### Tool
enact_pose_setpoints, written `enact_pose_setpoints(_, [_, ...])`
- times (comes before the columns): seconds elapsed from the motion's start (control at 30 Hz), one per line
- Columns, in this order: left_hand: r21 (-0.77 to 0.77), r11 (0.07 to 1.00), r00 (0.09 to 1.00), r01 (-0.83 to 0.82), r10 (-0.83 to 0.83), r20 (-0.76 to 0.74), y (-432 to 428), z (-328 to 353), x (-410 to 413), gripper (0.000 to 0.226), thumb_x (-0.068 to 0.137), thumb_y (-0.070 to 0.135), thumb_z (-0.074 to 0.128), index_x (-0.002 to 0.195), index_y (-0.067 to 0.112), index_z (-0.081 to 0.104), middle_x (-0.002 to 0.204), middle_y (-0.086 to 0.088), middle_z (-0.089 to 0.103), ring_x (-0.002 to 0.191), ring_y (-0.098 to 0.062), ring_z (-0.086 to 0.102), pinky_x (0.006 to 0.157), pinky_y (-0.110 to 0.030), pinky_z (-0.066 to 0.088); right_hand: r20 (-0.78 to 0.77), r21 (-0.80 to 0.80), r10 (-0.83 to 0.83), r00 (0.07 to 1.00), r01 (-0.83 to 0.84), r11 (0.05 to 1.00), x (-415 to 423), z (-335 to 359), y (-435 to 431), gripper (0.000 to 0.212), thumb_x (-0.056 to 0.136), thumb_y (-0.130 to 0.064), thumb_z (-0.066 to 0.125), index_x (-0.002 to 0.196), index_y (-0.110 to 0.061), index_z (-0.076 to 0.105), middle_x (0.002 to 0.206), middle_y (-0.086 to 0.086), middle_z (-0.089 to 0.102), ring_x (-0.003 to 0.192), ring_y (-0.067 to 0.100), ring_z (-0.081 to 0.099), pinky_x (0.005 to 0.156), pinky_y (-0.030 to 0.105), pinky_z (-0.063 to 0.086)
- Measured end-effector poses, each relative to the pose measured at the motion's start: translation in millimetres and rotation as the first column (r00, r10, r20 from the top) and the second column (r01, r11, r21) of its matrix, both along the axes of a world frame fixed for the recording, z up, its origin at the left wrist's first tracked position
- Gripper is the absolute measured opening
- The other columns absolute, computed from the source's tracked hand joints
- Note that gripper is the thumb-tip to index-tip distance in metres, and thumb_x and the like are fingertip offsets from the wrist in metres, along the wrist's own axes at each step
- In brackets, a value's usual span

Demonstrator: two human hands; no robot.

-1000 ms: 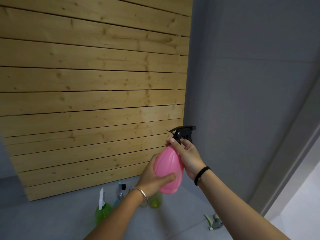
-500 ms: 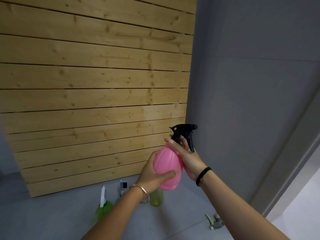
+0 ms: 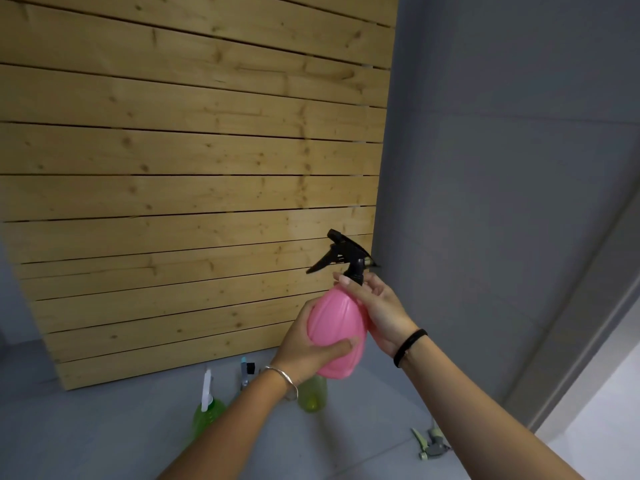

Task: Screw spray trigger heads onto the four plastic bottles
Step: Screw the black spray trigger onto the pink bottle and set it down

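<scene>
I hold a pink plastic bottle (image 3: 337, 327) up in the air. My left hand (image 3: 308, 351) wraps its lower body. A black spray trigger head (image 3: 346, 258) sits on its neck, nozzle pointing left. My right hand (image 3: 379, 306) grips the collar at the neck. On the floor below stand a green bottle (image 3: 207, 415) with a white trigger head (image 3: 206, 389), a yellow-green bottle (image 3: 312, 394) with no head, and a partly hidden bottle with a blue and black head (image 3: 246, 370).
A loose grey-green trigger head (image 3: 431, 445) lies on the grey floor at the lower right. A wooden slat panel (image 3: 190, 185) leans against the grey wall (image 3: 502, 168) ahead. A doorway edge runs along the right.
The black trigger head has turned on the pink bottle: its nozzle pointed right before and now points left. My right hand shifted its grip around the neck.
</scene>
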State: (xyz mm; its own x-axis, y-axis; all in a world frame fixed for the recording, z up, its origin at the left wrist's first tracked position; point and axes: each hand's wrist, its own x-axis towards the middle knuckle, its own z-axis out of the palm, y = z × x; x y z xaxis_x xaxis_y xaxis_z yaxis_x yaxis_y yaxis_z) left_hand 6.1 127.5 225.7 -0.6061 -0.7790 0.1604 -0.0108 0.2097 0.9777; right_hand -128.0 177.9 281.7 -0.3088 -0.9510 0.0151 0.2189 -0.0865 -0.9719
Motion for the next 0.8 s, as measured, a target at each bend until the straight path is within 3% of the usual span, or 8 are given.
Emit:
enact_pose_setpoints(0.07, [-0.009, 1.000, 1.000, 0.000, 0.000, 0.011, -0.1, -0.1, 0.2, 0.067, 0.058, 0.034, 0.084, 0.105, 0.055, 0.040, 0.110, 0.020, 0.051, 0.098, -0.002, 0.053, 0.063, -0.009, 0.045, 0.037, 0.009, -0.032, 0.999, 0.031, 0.999, 0.1, -1.5, -1.5, 0.070, 0.066, -0.031, 0.075, 0.127, -0.011, 0.048, 0.111, 0.004, 0.068, 0.095, 0.019, 0.065, 0.086, 0.039, 0.055])
enact_pose_setpoints(0.2, [0.020, 1.000, 1.000, -0.004, 0.004, -0.027, -1.5, 1.4, 1.7, 0.069, 0.049, 0.045, 0.082, 0.106, 0.051, 0.043, 0.112, 0.016, 0.055, 0.099, -0.003, 0.055, 0.061, -0.008, 0.048, 0.033, -0.025, 0.125, 0.992, -0.125, 0.992, -3.8, 4.7, 2.4, 0.055, 0.078, -0.040, 0.061, 0.125, -0.010, 0.058, 0.115, 0.001, 0.067, 0.099, 0.017, 0.061, 0.087, 0.034, 0.054])
enact_pose_setpoints(0.27, [0.022, 1.000, 1.000, 0.003, -0.002, -0.020, -1.2, 1.3, 1.5, 0.073, 0.045, 0.049, 0.080, 0.108, 0.051, 0.043, 0.114, 0.013, 0.055, 0.101, -0.006, 0.055, 0.065, -0.012, 0.048, 0.032, -0.007, 0.073, 0.997, -0.072, 0.997, -2.6, 4.5, 1.8, 0.062, 0.071, -0.038, 0.070, 0.124, -0.008, 0.058, 0.107, 0.004, 0.066, 0.091, 0.018, 0.062, 0.086, 0.038, 0.052])
enact_pose_setpoints(0.37, [0.012, 1.000, 1.000, 0.025, -0.025, -0.001, -1.4, -0.9, 1.4, 0.069, 0.052, 0.040, 0.083, 0.107, 0.051, 0.043, 0.112, 0.015, 0.054, 0.100, -0.006, 0.055, 0.066, -0.014, 0.047, 0.069, 0.036, -0.017, 0.997, 0.014, 0.999, -2.4, 0.2, 0.8, 0.074, 0.062, -0.033, 0.078, 0.126, -0.008, 0.051, 0.109, 0.007, 0.066, 0.090, 0.019, 0.064, 0.085, 0.041, 0.053])
enact_pose_setpoints(0.5, [0.032, 0.999, 1.000, 0.014, -0.013, -0.020, -3.0, -0.9, 0.6, 0.064, 0.059, 0.032, 0.083, 0.107, 0.049, 0.044, 0.112, 0.014, 0.055, 0.102, -0.010, 0.056, 0.068, -0.015, 0.047, 0.010, -0.028, 0.107, 0.994, -0.107, 0.994, -6.0, 3.1, 2.8, 0.044, 0.076, -0.039, 0.065, 0.115, -0.019, 0.065, 0.114, -0.006, 0.070, 0.095, 0.008, 0.066, 0.082, 0.031, 0.057])
enact_pose_setpoints(0.63, [0.044, 0.999, 1.000, 0.002, 0.000, -0.028, -1.1, 1.5, -1.1, 0.068, 0.056, 0.035, 0.084, 0.107, 0.052, 0.042, 0.112, 0.013, 0.055, 0.101, -0.012, 0.056, 0.068, -0.020, 0.049, -0.083, -0.046, -0.048, 0.995, 0.044, 0.998, -2.6, 3.0, 0.7, 0.029, 0.079, -0.031, 0.067, 0.105, -0.020, 0.070, 0.099, -0.008, 0.075, 0.084, 0.005, 0.068, 0.069, 0.021, 0.056])
enact_pose_setpoints(0.8, [-0.016, 0.999, 0.999, -0.051, 0.051, 0.013, -2.3, 5.5, -3.6, 0.070, 0.052, 0.039, 0.085, 0.101, 0.059, 0.040, 0.108, 0.020, 0.054, 0.096, -0.001, 0.055, 0.068, -0.021, 0.051, -0.109, -0.065, -0.168, 0.980, 0.161, 0.985, 0.1, 7.1, 1.5, 0.031, 0.079, -0.027, 0.070, 0.107, -0.013, 0.070, 0.094, -0.005, 0.074, 0.073, -0.002, 0.067, 0.055, 0.010, 0.049])
